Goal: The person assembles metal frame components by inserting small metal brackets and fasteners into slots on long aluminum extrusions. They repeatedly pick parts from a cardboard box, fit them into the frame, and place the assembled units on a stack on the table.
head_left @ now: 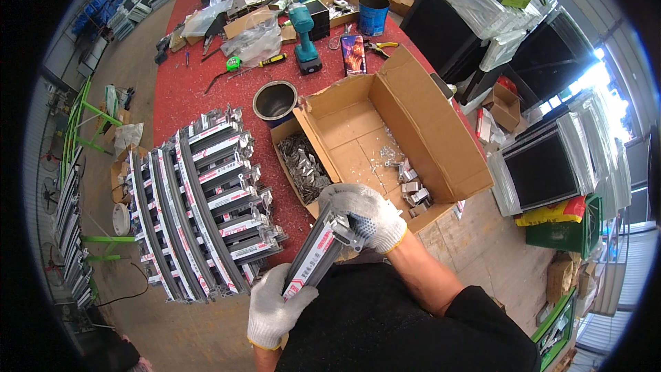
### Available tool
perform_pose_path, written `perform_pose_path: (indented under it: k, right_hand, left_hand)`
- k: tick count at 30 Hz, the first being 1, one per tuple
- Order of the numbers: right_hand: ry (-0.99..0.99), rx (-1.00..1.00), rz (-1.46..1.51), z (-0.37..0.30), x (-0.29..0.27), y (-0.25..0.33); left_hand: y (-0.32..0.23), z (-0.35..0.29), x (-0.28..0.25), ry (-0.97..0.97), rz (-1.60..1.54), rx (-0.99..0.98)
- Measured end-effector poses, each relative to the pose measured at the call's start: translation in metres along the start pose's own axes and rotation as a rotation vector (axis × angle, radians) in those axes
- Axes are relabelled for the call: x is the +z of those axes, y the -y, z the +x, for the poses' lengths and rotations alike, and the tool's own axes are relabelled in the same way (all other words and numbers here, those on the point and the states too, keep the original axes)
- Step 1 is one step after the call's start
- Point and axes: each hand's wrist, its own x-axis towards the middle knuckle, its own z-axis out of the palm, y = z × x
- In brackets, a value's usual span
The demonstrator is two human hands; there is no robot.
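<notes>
Here, profile (318,253) spans both gloved grips (ends held).

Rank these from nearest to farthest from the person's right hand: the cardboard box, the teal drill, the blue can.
From the right hand:
1. Cardboard box, open, directly beyond the hand.
2. Teal drill, standing farther up the red table.
3. Blue can, at the far end, right of the drill.

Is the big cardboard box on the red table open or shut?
Open. The cardboard box has its flaps spread outward, and small metal brackets lie visible on its floor.
</notes>
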Motion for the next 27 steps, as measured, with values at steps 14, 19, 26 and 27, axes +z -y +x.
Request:
perform_pose_path:
  k: [14,19,26,27]
  right_hand:
    - [-0.031,-0.444,-0.694,0.002,0.007,-0.005]
    - [-0.233,0.013,-0.401,-0.022,0.014,0.000]
    - [-0.126,-0.167,-1.133,-0.045,0.010,-0.064]
    - [-0.153,-0.227,-1.162,-0.043,0.010,-0.081]
  left_hand:
    - [0.006,0.003,-0.001,-0.134,-0.013,-0.005]
    - [0.020,0.001,-0.006,-0.205,0.006,-0.030]
    - [0.032,-0.010,-0.015,-0.292,-0.110,-0.199]
    - [0.035,-0.011,-0.017,-0.299,-0.112,-0.203]
